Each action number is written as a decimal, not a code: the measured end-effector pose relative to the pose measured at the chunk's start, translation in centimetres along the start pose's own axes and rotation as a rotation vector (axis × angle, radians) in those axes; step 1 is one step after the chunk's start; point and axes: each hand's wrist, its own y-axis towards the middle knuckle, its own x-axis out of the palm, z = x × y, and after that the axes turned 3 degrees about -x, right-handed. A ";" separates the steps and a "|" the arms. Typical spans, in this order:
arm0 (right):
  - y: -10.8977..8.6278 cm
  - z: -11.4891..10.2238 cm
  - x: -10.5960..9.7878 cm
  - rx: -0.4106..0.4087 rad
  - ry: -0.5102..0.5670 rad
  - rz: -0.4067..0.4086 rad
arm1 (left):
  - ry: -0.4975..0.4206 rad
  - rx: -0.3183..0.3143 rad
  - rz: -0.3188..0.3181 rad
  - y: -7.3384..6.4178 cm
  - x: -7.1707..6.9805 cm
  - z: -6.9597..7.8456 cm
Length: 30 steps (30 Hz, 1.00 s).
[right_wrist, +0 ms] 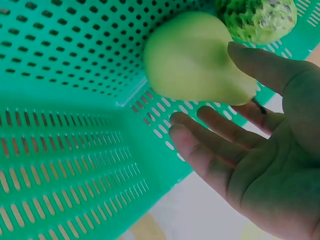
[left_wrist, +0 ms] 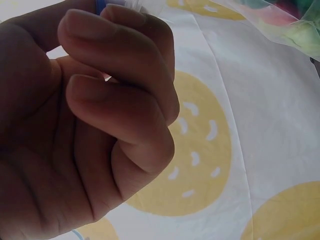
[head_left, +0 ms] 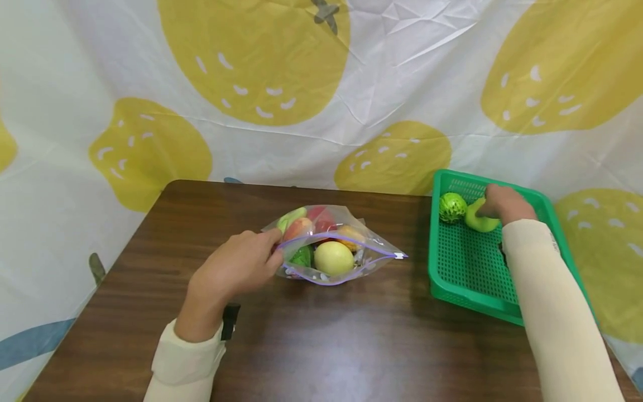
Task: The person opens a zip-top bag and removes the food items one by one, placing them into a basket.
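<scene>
My left hand pinches the left end of a clear zip bag between thumb and fingers; its other fingers curl loosely in the left wrist view. The bag's mouth gapes, edged in purple, with a white slider at its right end. Inside lie a pale yellow round fruit, a green leafy-looking piece and several red, orange and green fruits. Over the green basket, my right hand grips a green pear near its stem end, thumb on one side and fingers on the other.
A bumpy green fruit sits beside the pear in the basket's far left corner. The basket stands at the right of the brown table. A white cloth with yellow fruit print hangs behind the table.
</scene>
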 end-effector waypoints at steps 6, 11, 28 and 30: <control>-0.7 -0.6 -1.6 -0.056 0.008 0.053 | 0.006 0.009 0.006 0.1 0.2 0.0; -2.0 -3.0 -4.0 -0.124 -0.016 0.157 | 0.005 0.013 0.016 0.2 0.2 0.0; -21.4 -19.3 -5.0 -0.672 0.198 1.079 | -0.040 -0.035 0.001 0.1 0.2 -0.1; -22.8 -20.5 -3.4 -0.776 0.246 1.151 | -0.042 -0.037 0.009 0.1 0.1 -0.1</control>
